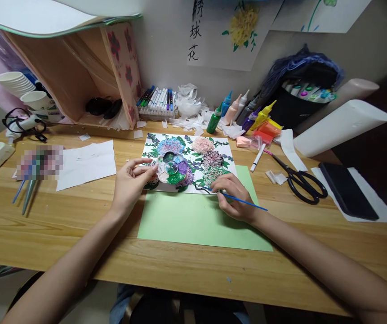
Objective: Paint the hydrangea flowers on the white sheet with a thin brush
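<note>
My left hand (pixel 134 180) grips the edge of a small flower-shaped paint palette (pixel 172 167), its wells stained with green, purple, blue and pale pink. The palette is above a white sheet with a painting (pixel 218 144) of pink, blue, purple and green flower heads among green leaves. Between the fingers of my right hand (pixel 233 195) is a thin blue paintbrush (pixel 243 201), its tip pointing left at the sheet's lower edge. A dark wavy stroke shows near the tip. Beneath the painting lies a light green sheet (pixel 196 220).
Black scissors (pixel 303 182) and a dark phone (pixel 348 191) lie to the right. Several paint bottles (pixel 214 120), paper scraps and a marker set (pixel 157 101) line the wall. White paper (pixel 87 164) lies at left, near brushes (pixel 31 191) and a pink box (pixel 121 67).
</note>
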Action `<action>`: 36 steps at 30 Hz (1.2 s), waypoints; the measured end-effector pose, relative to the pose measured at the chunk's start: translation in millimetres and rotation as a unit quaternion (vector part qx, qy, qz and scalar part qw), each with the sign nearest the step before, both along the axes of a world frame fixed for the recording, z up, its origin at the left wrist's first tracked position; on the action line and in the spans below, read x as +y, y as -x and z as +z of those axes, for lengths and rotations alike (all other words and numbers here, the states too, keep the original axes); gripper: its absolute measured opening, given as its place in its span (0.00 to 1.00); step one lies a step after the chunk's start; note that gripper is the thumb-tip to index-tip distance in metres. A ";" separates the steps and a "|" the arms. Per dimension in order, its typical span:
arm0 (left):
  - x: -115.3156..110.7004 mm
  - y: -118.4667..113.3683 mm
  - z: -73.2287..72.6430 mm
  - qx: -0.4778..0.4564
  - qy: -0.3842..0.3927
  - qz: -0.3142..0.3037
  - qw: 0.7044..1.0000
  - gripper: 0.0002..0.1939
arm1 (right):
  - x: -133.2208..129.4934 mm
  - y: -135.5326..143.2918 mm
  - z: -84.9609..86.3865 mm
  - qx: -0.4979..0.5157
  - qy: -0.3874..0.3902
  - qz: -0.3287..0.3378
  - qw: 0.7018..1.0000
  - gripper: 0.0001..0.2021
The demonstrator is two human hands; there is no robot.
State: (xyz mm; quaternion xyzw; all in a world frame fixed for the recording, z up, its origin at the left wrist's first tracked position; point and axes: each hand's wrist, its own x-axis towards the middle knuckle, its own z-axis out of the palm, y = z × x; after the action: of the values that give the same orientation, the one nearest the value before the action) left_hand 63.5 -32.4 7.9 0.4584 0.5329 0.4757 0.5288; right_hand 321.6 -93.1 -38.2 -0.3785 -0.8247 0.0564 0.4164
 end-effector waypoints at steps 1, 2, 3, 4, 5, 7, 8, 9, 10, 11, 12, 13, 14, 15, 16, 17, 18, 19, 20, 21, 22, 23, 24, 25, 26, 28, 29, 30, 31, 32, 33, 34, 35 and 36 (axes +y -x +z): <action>0.1 0.0 -0.1 -0.001 0.000 -0.001 1.000 0.23 | 0.0 0.1 0.1 -0.005 0.001 0.001 1.000 0.12; 0.2 -0.1 -0.3 -0.002 0.000 -0.001 1.000 0.23 | 0.0 0.1 0.3 -0.007 0.004 0.000 1.000 0.12; 0.3 0.0 -0.5 -0.004 0.000 -0.001 1.000 0.24 | -0.1 0.1 0.4 -0.006 0.005 -0.004 1.000 0.12; 0.5 0.0 -0.8 -0.004 0.000 0.000 1.000 0.24 | -0.2 0.0 0.7 -0.002 0.005 -0.009 1.000 0.12; 0.7 0.1 -1.0 -0.002 -0.001 0.001 1.000 0.24 | -0.3 -0.2 0.8 0.003 0.004 -0.014 1.000 0.12; 1.0 0.4 -1.5 -0.001 -0.001 0.001 1.000 0.24 | -0.8 -0.6 1.1 0.012 0.000 -0.022 1.000 0.12; 1.1 0.5 -1.6 -0.001 -0.002 0.001 1.000 0.23 | -1.0 -0.8 1.0 0.012 -0.001 -0.022 1.000 0.12; 1.2 0.5 -1.7 -0.001 -0.003 0.001 1.000 0.23 | -1.1 -1.0 0.9 0.012 -0.002 -0.021 1.000 0.12; 1.1 0.6 -1.7 -0.001 -0.003 0.001 1.000 0.23 | -1.2 -1.2 0.7 0.010 -0.001 -0.020 1.000 0.12; 1.1 0.5 -1.6 -0.001 -0.004 0.002 1.000 0.23 | -1.2 -1.4 0.4 0.008 -0.001 -0.017 1.000 0.12; 1.0 0.5 -1.4 0.000 -0.005 0.003 1.000 0.23 | -1.1 -1.5 0.1 0.006 0.002 -0.014 1.000 0.12; 0.9 0.4 -1.2 0.000 -0.006 0.004 1.000 0.23 | -0.9 -1.5 -0.2 0.005 0.005 -0.012 1.000 0.12; 0.8 0.3 -1.1 0.001 -0.006 0.005 1.000 0.23 | -0.7 -1.6 -0.6 0.004 0.008 -0.011 1.000 0.12; 0.8 0.3 -0.9 0.001 -0.006 0.005 1.000 0.23 | -0.4 -1.5 -0.8 0.003 0.011 -0.009 1.000 0.12; 0.8 0.3 -0.8 0.001 -0.006 0.004 1.000 0.23 | -0.1 -1.4 -1.0 0.002 0.014 -0.007 1.000 0.12; 0.9 0.3 -0.8 0.001 -0.006 0.003 1.000 0.23 | 0.1 -1.2 -1.1 0.000 0.015 -0.006 1.000 0.12; 1.0 0.4 -0.8 0.001 -0.006 0.002 1.000 0.23 | 0.3 -1.0 -1.0 -0.002 0.016 -0.007 1.000 0.12; 1.1 0.4 -0.9 0.002 -0.006 0.002 1.000 0.23 | 0.4 -0.7 -0.8 -0.004 0.015 -0.011 1.000 0.12; 1.2 0.5 -0.9 0.002 -0.007 0.001 1.000 0.23 | 0.5 -0.4 -0.4 -0.005 0.014 -0.019 1.000 0.12; 1.2 0.6 -0.8 0.001 -0.008 0.001 1.000 0.23 | 0.6 -0.1 0.0 -0.006 0.012 -0.027 1.000 0.12; 1.2 0.6 -0.7 0.001 -0.008 0.001 1.000 0.23 | 0.6 0.1 0.4 -0.005 0.011 -0.035 0.999 0.12; 1.0 0.6 -0.5 0.001 -0.009 0.001 1.000 0.23 | 0.6 0.3 0.7 -0.005 0.009 -0.040 0.999 0.12; 0.9 0.6 -0.2 0.002 -0.008 0.000 1.000 0.23 | 0.6 0.4 1.0 -0.005 0.008 -0.042 0.999 0.12; 0.7 0.5 0.1 0.004 -0.008 0.000 1.000 0.23 | 0.6 0.4 1.1 -0.006 0.008 -0.041 0.999 0.12; 0.5 0.5 0.5 0.006 -0.007 0.000 1.000 0.22 | 0.6 0.3 1.1 -0.008 0.009 -0.039 0.999 0.12; 0.3 0.3 0.9 0.009 -0.007 0.002 1.000 0.22 | 0.5 -0.2 0.8 -0.013 0.012 -0.032 0.999 0.12; 0.2 0.2 0.8 0.009 -0.007 0.002 1.000 0.23 | 0.3 -0.4 0.6 -0.014 0.015 -0.027 0.999 0.12; 0.3 0.2 0.6 0.007 -0.007 0.002 1.000 0.23 | 0.2 -0.6 0.5 -0.014 0.017 -0.022 1.000 0.12; 0.4 0.3 0.3 0.005 -0.006 0.003 1.000 0.23 | 0.0 -0.6 0.4 -0.012 0.016 -0.018 1.000 0.12; 0.5 0.4 -0.1 0.003 -0.005 0.003 1.000 0.24 | -0.1 -0.6 0.4 -0.010 0.014 -0.015 1.000 0.12; 0.6 0.5 -0.6 0.002 -0.004 0.003 1.000 0.24 | -0.1 -0.4 0.4 -0.008 0.011 -0.017 1.000 0.12; 0.7 0.5 -1.0 0.001 -0.004 0.002 1.000 0.24 | -0.1 -0.1 0.5 -0.008 0.008 -0.021 1.000 0.12; 0.8 0.6 -1.3 0.001 -0.004 0.002 1.000 0.24 | 0.1 0.2 0.6 -0.009 0.006 -0.026 1.000 0.12; 0.9 0.6 -1.4 0.001 -0.005 0.002 1.000 0.23 | 0.3 0.5 0.7 -0.011 0.006 -0.030 0.999 0.12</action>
State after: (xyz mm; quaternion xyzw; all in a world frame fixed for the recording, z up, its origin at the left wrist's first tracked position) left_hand 62.9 -31.5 6.4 0.4604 0.5322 0.4787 0.5250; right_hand 321.1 -92.8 -37.5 -0.4061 -0.8172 0.0452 0.4066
